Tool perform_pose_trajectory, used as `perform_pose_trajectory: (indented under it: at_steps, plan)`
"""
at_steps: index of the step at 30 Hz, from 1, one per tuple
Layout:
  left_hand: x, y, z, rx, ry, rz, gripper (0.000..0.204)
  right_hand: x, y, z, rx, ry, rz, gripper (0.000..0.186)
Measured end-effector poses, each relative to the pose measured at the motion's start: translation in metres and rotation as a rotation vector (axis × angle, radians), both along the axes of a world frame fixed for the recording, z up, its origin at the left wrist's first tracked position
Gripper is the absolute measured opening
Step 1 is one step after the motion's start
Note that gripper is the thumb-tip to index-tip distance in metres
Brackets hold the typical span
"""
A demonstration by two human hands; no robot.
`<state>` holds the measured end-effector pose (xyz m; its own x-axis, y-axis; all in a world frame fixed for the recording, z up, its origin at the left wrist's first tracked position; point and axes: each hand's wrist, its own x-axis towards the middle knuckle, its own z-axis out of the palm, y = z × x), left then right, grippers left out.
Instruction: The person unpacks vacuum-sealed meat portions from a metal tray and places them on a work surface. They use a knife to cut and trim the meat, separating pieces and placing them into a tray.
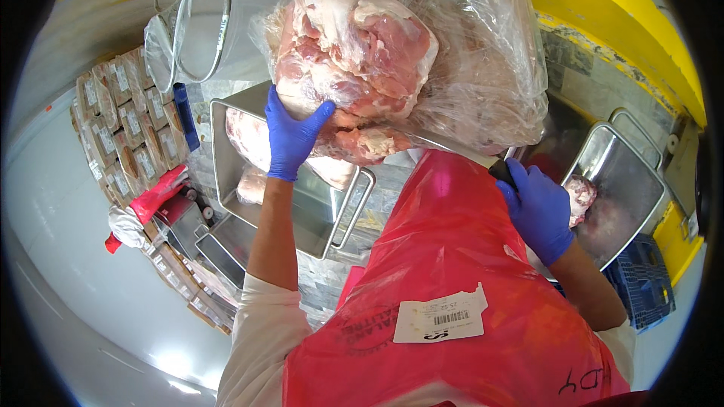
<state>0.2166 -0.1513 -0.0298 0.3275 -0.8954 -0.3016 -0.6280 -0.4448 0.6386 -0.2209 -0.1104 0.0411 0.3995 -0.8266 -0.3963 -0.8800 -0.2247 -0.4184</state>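
Note:
A large piece of raw pink meat (362, 60) with pale fat lies in front of me, partly on clear plastic. My left hand (292, 139), in a blue glove, grips its near left edge, thumb spread to the right along it. Below hangs a darker flap of meat (369, 143). In my right hand (539, 207), also gloved in blue, is a knife (460, 149) with a black handle, fingers wrapped around it. Its blade points left, and its tip end is against the meat near the flap, partly hidden.
A metal tub (302, 218) with meat pieces stands below left; another metal tub (622, 181) with a piece of meat is at right. Bagged meat (490, 53) lies behind. A yellow edge (618, 0) curves at far right. Stacked boxes (124, 120) and a person (139, 215) are at left.

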Motion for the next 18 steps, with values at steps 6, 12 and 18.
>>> perform_pose_trajectory:
  at_steps: [6, 12, 18]
  plan:
    - [0.004, 0.01, -0.002, -0.055, 0.037, 0.04, 0.112, 0.001, 0.022, -0.022, -0.093, -0.021, -0.011, 0.042]
    - [-0.038, 0.042, 0.018, -0.225, -0.242, -0.102, 0.096, 0.015, 0.044, -0.019, -0.033, -0.075, -0.051, 0.04]
    - [-0.128, 0.08, 0.027, -0.296, -0.362, -0.044, 0.109, 0.032, 0.087, -0.021, 0.145, -0.166, -0.078, 0.05]
